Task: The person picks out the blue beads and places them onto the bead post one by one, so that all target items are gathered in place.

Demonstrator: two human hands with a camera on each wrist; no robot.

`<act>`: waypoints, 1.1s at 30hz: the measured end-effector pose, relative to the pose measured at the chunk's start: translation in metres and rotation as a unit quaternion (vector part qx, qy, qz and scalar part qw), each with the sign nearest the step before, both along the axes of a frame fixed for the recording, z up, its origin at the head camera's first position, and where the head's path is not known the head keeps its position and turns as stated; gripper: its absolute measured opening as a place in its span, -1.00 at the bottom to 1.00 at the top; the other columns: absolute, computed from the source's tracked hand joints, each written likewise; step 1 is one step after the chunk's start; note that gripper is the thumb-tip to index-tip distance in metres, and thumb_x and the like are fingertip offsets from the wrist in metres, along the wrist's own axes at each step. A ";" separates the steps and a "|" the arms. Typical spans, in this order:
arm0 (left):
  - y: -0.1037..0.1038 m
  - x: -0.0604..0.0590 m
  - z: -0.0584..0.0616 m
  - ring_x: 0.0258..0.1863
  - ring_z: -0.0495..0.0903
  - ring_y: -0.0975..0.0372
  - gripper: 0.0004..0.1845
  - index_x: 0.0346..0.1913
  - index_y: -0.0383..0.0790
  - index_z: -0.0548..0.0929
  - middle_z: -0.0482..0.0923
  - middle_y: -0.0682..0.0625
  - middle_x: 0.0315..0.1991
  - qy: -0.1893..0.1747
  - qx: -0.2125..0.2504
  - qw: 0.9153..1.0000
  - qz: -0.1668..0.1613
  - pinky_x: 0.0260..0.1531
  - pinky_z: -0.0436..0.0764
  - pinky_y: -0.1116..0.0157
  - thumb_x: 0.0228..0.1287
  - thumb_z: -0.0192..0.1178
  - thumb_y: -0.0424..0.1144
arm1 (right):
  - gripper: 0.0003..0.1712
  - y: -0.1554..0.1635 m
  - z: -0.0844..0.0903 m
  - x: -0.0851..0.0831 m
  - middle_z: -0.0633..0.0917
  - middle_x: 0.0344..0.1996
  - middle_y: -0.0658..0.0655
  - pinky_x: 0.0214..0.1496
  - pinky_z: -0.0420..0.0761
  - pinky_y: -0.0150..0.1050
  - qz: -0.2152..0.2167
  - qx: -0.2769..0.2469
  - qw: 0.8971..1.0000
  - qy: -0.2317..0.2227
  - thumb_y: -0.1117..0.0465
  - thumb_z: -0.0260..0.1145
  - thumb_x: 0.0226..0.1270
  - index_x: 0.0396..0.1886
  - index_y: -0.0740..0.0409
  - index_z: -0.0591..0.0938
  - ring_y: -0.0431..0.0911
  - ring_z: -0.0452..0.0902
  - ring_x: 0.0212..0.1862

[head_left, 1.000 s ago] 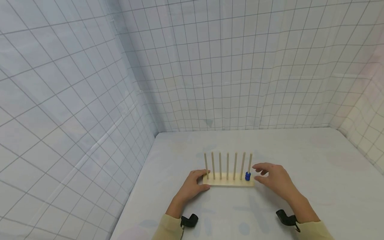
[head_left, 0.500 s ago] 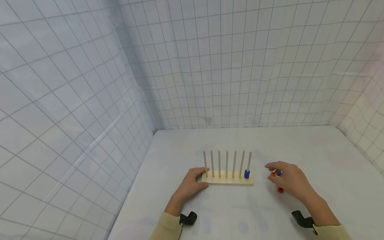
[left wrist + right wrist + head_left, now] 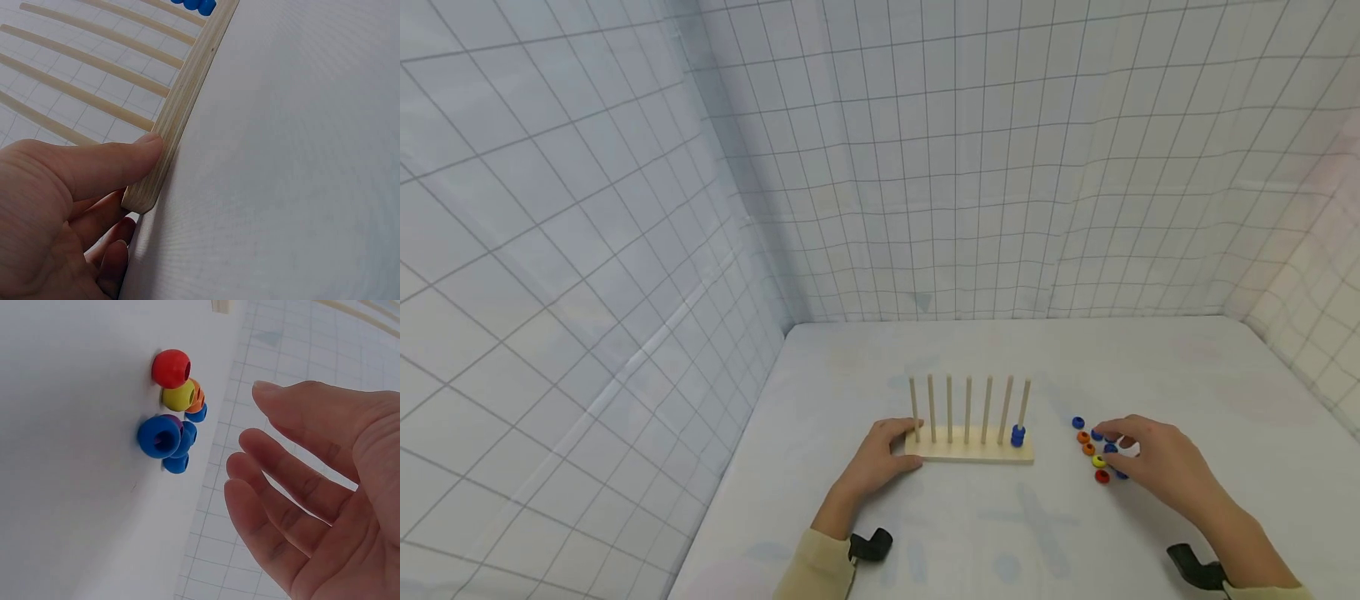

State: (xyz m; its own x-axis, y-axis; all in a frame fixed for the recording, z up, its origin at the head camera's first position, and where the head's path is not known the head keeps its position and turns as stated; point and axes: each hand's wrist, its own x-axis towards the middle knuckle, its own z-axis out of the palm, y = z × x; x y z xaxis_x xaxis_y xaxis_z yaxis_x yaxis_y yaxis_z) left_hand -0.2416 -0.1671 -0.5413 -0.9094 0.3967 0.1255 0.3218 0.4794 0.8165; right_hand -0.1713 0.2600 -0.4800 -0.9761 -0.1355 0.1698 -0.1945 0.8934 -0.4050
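A pale wooden peg stand [image 3: 970, 452] with a row of upright pegs sits mid-table in the head view. Blue beads [image 3: 1017, 437] are stacked at the foot of its rightmost peg. My left hand [image 3: 874, 462] grips the stand's left end, thumb [image 3: 125, 164] on the front edge and fingers behind. To the right, my right hand [image 3: 1172, 467] hovers over loose beads, with nothing seen between its parted thumb and fingers. Among these beads are a red bead [image 3: 170, 369], a yellow bead [image 3: 177, 397], a blue bead [image 3: 149, 436], orange ones and a purple one partly hidden.
The white table [image 3: 955, 533] has bare surface in front of the stand and behind it. A gridded white curtain [image 3: 955, 208] rises at the back and along the left and right sides.
My right hand has moved right, away from the stand's right end, to the loose beads, which now show more fully. My left hand keeps its grip on the stand.
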 end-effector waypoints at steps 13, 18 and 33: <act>-0.003 0.002 0.003 0.31 0.33 0.01 -0.40 0.31 -0.09 0.59 0.49 -0.05 0.28 -0.001 -0.007 1.000 -0.001 0.30 0.32 -0.08 0.18 0.47 -0.18 | -0.65 0.017 -0.008 0.015 0.73 -0.20 0.01 -0.40 0.52 -0.17 -0.003 0.011 1.000 -0.023 0.18 0.59 0.05 -0.11 0.03 0.78 -0.07 0.59 -0.26; -0.003 0.002 0.003 0.32 0.33 0.03 -0.40 0.31 -0.07 0.58 0.48 -0.03 0.28 -0.006 -0.013 1.000 0.001 0.30 0.33 -0.06 0.18 0.47 -0.19 | -0.68 0.018 -0.010 0.017 0.74 -0.21 0.00 -0.39 0.54 -0.16 -0.006 0.009 0.999 -0.041 0.20 0.60 0.03 -0.16 0.00 0.79 -0.07 0.59 -0.26; 0.000 0.002 0.002 0.32 0.33 -0.01 -0.40 0.31 -0.11 0.58 0.49 -0.06 0.28 -0.001 -0.006 1.000 -0.003 0.31 0.31 -0.09 0.18 0.47 -0.19 | -0.74 0.020 -0.019 0.014 0.72 -0.25 -0.05 -0.35 0.55 -0.17 -0.011 0.022 0.996 -0.085 0.23 0.58 0.06 -0.20 -0.04 0.79 -0.11 0.55 -0.28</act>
State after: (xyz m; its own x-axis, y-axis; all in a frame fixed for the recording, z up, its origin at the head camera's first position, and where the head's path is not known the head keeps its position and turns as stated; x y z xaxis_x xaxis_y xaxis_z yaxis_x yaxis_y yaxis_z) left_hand -0.2401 -0.1673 -0.5389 -0.9073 0.4032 0.1192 0.3233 0.4877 0.8109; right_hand -0.1568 0.2804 -0.4987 -0.9931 -0.1176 -0.0028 -0.1071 0.9139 -0.3915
